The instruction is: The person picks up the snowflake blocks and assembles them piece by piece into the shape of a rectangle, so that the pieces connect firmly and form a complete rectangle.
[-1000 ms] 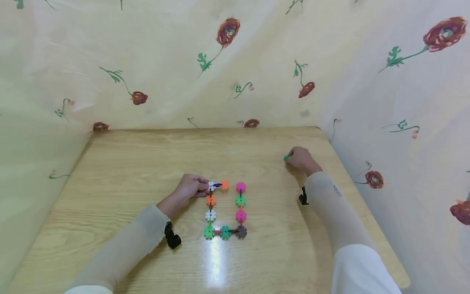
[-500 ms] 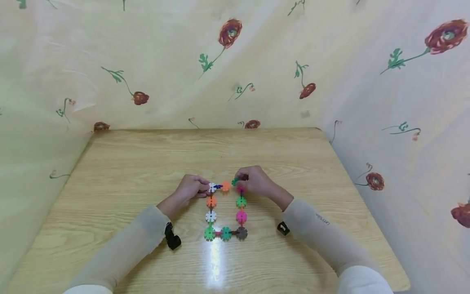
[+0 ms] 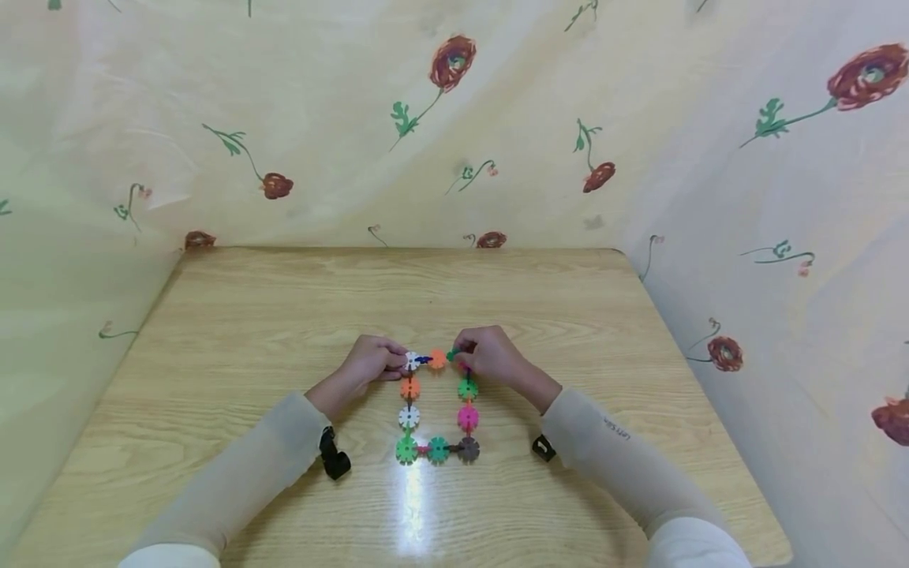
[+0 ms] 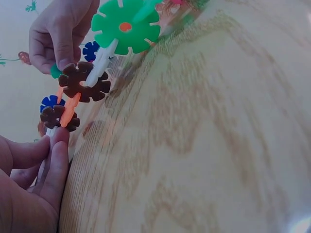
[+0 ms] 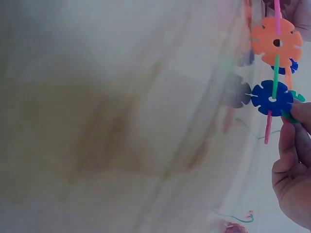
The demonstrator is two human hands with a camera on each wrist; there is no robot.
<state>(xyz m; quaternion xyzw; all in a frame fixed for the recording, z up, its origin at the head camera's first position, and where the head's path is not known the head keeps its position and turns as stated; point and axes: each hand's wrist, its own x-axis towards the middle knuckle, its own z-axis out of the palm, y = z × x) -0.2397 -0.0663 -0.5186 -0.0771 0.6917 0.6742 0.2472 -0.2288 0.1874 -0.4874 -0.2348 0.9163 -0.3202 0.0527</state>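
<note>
Notched plastic snowflake discs, linked upright and flat by turns, form a rectangular frame on the wooden table. At its far left corner my left hand [image 3: 369, 360] pinches a white snowflake disc [image 3: 412, 361]. A blue disc [image 3: 423, 360] joins that to an orange one [image 3: 436, 359]. My right hand [image 3: 490, 353] pinches a dark green snowflake disc [image 3: 452, 355] beside the orange one, at the far right corner. Its fingers hide most of the pink disc there. In the right wrist view, the green disc's edge shows between finger and thumb, close to a blue disc [image 5: 272, 98].
The wooden table [image 3: 284, 292] extends around the frame on every side. Flower-printed cloth [image 3: 319, 118] hangs behind it and along the right. A black wrist mount [image 3: 334, 454] sits by the left sleeve, another mount [image 3: 544, 448] by the right.
My right hand has carried the green disc leftward from the table's right side to the far right corner, close to the orange disc. My left hand has kept its pinch on the white disc.
</note>
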